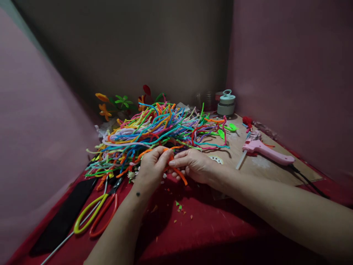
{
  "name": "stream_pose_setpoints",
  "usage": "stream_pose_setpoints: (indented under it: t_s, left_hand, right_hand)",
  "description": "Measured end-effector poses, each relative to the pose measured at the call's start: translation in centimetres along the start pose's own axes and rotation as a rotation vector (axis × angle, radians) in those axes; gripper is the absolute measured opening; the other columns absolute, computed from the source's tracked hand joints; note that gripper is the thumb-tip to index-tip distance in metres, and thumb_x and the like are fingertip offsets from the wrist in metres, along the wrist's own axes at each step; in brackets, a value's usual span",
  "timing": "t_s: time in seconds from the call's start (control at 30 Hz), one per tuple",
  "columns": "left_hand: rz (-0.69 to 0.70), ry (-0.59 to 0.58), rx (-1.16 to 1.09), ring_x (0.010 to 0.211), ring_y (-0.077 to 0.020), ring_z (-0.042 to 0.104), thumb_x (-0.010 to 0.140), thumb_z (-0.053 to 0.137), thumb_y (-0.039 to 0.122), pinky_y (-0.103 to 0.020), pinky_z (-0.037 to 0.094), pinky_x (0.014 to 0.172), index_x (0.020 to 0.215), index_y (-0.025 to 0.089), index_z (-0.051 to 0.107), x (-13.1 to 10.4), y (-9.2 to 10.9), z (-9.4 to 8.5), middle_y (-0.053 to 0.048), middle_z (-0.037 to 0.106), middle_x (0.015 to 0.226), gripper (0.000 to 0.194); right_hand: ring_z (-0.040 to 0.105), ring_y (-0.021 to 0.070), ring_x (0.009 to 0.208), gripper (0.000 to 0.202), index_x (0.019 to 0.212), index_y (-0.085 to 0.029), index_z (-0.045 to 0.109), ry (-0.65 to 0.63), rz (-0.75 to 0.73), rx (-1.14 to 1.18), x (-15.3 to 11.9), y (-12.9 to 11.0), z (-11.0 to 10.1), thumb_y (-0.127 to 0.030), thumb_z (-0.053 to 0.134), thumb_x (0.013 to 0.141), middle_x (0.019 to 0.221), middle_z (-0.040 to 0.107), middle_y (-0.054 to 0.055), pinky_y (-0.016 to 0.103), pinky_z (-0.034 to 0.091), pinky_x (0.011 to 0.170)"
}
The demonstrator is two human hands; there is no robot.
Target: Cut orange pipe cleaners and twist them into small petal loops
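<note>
Centrally, a large tangled heap of multicoloured fuzzy pipe cleaners covers the red cloth-covered table and lies just beyond both hands. The left hand and right hand meet at the heap's near edge, their fingers closed together on a bent orange pipe cleaner; its lower end juts out below the right hand's fingers. In my judgement, the bending goes best with both pinches kept close to the bend, so the wire does not kink elsewhere. Loose strands from the heap lie touching the hands and could snag the held piece.

A flat black strip lies at the table's left edge. A pink glue gun with a dark cord rests well to the right. Yellow- and orange-handled scissors lie just left of the left forearm. A grey round lidded container stands at the back. Small coloured offcuts dot the cloth below the hands.
</note>
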State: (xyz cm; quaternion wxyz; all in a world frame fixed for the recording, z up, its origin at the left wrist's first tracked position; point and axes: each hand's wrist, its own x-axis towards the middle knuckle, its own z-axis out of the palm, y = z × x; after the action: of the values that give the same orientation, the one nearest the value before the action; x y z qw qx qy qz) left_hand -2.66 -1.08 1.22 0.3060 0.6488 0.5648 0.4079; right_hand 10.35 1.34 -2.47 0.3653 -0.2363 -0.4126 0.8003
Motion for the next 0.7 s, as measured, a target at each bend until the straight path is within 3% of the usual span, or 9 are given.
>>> stream_pose_setpoints:
  t_s: [0.23, 0.3, 0.47, 0.7]
  left_hand:
    - [-0.058, -0.139, -0.125, 0.049, -0.0108, 0.052, 0.072, 0.060, 0.037, -0.020, 0.039, 0.046, 0.069, 0.014, 0.062, 0.2, -0.1, -0.8, 0.000, 0.060, 0.057, 0.024]
    - [-0.054, -0.120, -0.117, 0.050, -0.0117, 0.053, 0.069, 0.063, 0.035, -0.021, 0.039, 0.047, 0.069, 0.014, 0.065, 0.2, -0.1, -0.8, -0.001, 0.062, 0.057, 0.022]
    - [0.007, 0.110, 0.061, 0.048, -0.0096, 0.047, 0.065, 0.066, 0.031, -0.020, 0.033, 0.044, 0.057, 0.014, 0.064, 0.1, -0.2, 0.0, 0.002, 0.056, 0.050, 0.019]
    - [-0.045, 0.004, -0.211, 0.044, -0.0063, 0.041, 0.066, 0.067, 0.032, -0.019, 0.030, 0.044, 0.079, 0.016, 0.063, 0.6, -0.5, -0.9, 0.004, 0.055, 0.055, 0.021]
  right_hand:
    - [0.051, 0.0102, 0.039, 0.007, 0.056, -0.011, 0.061, 0.197, -0.064, -0.080, -0.1, -0.1, 0.4, -0.015, 0.067, 0.053, 0.048, 0.060, 0.001, 0.023, 0.039, 0.042]
    - [0.049, 0.0093, 0.038, 0.006, 0.052, -0.012, 0.060, 0.229, -0.091, -0.111, -0.2, -0.1, 0.6, -0.014, 0.065, 0.053, 0.045, 0.059, -0.001, 0.022, 0.037, 0.041]
    - [0.046, 0.0085, 0.036, 0.008, 0.048, -0.012, 0.057, 0.258, -0.071, -0.153, -0.3, -0.1, 0.8, -0.010, 0.059, 0.056, 0.041, 0.056, -0.001, 0.020, 0.034, 0.039]
    - [0.050, 0.0102, 0.037, 0.008, 0.053, -0.013, 0.056, 0.211, -0.004, -0.057, -0.2, 0.3, 0.4, -0.011, 0.062, 0.058, 0.047, 0.061, 0.001, 0.020, 0.038, 0.038]
